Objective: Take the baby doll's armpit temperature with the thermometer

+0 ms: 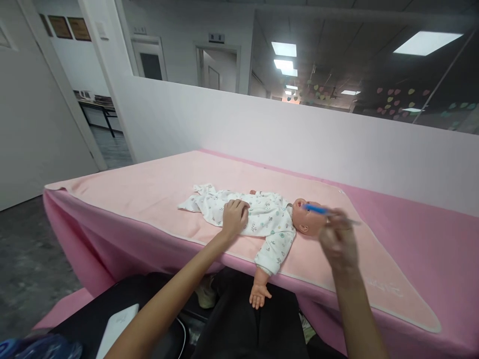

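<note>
A baby doll (269,217) in a white patterned outfit lies on its back, its head (309,218) to the right. My left hand (235,218) rests on the doll's lower body, fingers laid over the cloth and gripping nothing that I can see. Beside the head, my right hand (340,242) is closed around a slim stick-like tool with a blue end (315,209) and a pale handle. The blue end is over the doll's face, close to its mouth; blur hides its exact kind and whether it touches. One doll arm (261,289) hangs past the table's front edge.
A pale pink mat (149,192) covers much of the table over a darker pink cloth (441,229). Behind rises a low white wall (262,129) with glass above. A white flat object (119,326) lies on a black seat at lower left, near a blue transparent item (45,346).
</note>
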`<state>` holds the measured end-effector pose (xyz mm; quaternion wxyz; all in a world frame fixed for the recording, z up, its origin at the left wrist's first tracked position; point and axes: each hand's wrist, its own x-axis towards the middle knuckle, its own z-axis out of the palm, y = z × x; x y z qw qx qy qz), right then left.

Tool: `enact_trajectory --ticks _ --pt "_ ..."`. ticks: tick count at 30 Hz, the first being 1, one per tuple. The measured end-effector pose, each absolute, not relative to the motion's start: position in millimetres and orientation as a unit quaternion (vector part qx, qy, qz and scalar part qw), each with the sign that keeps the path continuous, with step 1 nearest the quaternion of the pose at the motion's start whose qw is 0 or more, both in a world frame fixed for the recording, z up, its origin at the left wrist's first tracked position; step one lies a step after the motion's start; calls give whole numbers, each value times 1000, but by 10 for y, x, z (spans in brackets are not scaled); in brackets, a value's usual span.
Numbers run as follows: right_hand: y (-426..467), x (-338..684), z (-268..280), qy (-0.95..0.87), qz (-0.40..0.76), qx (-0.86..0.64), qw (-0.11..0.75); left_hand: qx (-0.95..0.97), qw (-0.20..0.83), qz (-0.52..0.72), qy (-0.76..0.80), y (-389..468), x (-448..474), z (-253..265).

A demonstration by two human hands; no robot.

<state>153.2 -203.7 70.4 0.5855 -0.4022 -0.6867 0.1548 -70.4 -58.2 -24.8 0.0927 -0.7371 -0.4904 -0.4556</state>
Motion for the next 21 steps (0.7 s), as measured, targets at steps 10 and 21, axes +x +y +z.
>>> enact_trajectory --ticks 10,21 --pt "-2182 1519 598 -638 156 -402 638 -737 80 -450 -497 -588 -707 -253" --pt "-2112 1613 547 -670 71 -474 567 -740 84 -449 -493 -599 -714 -238"
